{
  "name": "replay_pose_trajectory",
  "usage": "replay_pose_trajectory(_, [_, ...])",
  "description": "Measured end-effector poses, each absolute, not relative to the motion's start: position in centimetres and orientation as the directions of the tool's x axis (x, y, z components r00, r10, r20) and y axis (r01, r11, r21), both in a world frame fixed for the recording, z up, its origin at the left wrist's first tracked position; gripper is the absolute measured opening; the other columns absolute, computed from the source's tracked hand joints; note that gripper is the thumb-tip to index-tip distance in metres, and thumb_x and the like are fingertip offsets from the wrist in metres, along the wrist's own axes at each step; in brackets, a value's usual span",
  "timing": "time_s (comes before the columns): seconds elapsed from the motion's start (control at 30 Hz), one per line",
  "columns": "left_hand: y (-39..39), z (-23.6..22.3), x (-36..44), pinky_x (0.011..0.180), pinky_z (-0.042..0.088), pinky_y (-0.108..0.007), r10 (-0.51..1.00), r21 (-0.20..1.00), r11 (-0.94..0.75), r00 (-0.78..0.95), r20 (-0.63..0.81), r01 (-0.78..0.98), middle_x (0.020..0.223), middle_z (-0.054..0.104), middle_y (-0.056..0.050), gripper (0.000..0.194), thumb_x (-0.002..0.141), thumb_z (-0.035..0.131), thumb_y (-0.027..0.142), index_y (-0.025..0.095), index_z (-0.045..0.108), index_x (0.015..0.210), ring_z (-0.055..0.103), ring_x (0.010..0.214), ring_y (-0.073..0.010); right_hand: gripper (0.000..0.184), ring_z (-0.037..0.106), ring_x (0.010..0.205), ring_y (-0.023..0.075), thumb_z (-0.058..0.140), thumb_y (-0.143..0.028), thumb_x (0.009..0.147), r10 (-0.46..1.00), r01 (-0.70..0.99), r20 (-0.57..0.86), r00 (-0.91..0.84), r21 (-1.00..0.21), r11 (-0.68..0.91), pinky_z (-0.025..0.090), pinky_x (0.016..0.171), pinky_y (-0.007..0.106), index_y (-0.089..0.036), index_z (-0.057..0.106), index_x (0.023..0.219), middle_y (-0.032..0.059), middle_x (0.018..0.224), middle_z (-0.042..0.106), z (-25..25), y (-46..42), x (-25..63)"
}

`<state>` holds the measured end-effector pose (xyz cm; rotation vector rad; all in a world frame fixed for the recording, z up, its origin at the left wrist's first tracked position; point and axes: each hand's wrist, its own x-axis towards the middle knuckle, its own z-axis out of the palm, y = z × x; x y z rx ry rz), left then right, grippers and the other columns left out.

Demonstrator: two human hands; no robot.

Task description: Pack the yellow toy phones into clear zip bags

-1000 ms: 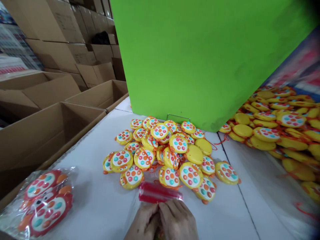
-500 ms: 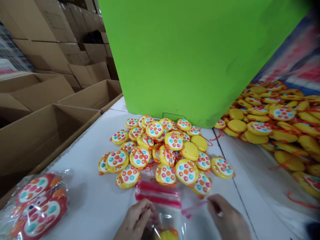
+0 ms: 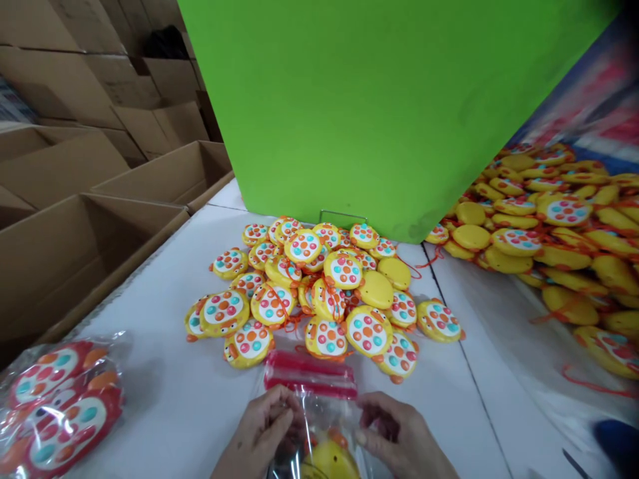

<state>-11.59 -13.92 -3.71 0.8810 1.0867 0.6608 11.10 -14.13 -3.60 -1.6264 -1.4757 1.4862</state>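
Note:
A clear plastic bag (image 3: pixel 319 416) with a red strip (image 3: pixel 310 374) across its top lies at the near edge of the view. Inside its lower part shows a yellow toy (image 3: pixel 329 459) with orange bits. My left hand (image 3: pixel 264 429) is closed on the bag's left edge, thumb against the curled fingers. At the opposite edge, my right hand (image 3: pixel 399 432) has its fingers curled in and its thumb on the plastic. Just beyond the bag, yellow toys (image 3: pixel 369 330) with white faces and coloured dots lie in a loose heap, some face down.
A bagged pair of red toys (image 3: pixel 70 412) lies at the left. Open cardboard boxes (image 3: pixel 94 239) line the table's left side. A large green panel (image 3: pixel 349 113) stands behind the heap. More yellow toys (image 3: pixel 564 213) are piled at the right beside plastic sheeting.
My right hand has come left from beside the bag, where it had a thin pink strip, to the bag's right edge. That strip is out of sight. The yellow toy in the bag shows more.

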Motion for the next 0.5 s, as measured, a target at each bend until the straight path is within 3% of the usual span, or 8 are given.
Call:
replay_pose_trajectory(0.1, [-14.0,-3.8,-11.6,0.057,0.045,-0.024,0.825,0.872,0.490,0.326,-0.462,-0.003,0.072,0.065,-0.001,0.021,0.083,0.050,0.040,0.019,0.048,0.080,0.064,0.065,-0.0156,0.012,0.048,0.057,0.0105,0.062,-0.028,0.071,0.891,0.255,-0.380,-0.249,-0.913,-0.318,0.037,0.054,0.020,-0.017,0.057,0.070,-0.0048,0.060,0.052,-4.3,-13.4,10.2])
replay_pose_trajectory(0.23, [-13.9,-4.1,-12.0,0.057,0.045,-0.025,0.819,0.862,0.506,0.304,-0.487,0.020,0.065,0.062,0.002,0.017,0.084,0.045,0.038,0.021,0.044,0.080,0.062,0.062,-0.0162,0.016,0.041,0.052,0.0094,0.051,-0.025,0.075,0.925,0.355,-0.311,-0.219,-0.908,-0.221,0.034,0.050,0.019,-0.018,0.047,0.061,-0.0063,0.056,0.041,-4.9,-13.8,11.7])
replay_pose_trajectory(0.37, [-13.8,-4.2,-11.9,0.055,0.041,-0.023,0.844,0.872,0.480,0.220,-0.489,0.099,0.062,0.051,0.003,0.017,0.078,0.041,0.025,0.019,0.047,0.064,0.050,0.059,-0.0130,0.020,0.047,0.054,0.0117,0.042,-0.020,0.078,0.947,0.439,-0.243,-0.208,-0.889,-0.132,0.039,0.052,0.021,-0.018,0.053,0.061,-0.0032,0.057,0.048,-5.5,-14.7,11.7])
replay_pose_trajectory(0.5, [-13.8,-3.3,-12.2,0.052,0.036,-0.021,0.859,0.880,0.439,0.204,-0.470,0.181,0.055,0.037,0.007,0.024,0.074,0.048,0.032,0.021,0.038,0.055,0.040,0.055,-0.0111,0.027,0.059,0.066,0.0173,0.039,-0.015,0.078,0.977,0.596,-0.071,-0.201,-0.800,0.065,0.048,0.063,0.027,-0.020,0.053,0.056,0.0034,0.066,0.059,-6.6,-15.6,12.7])
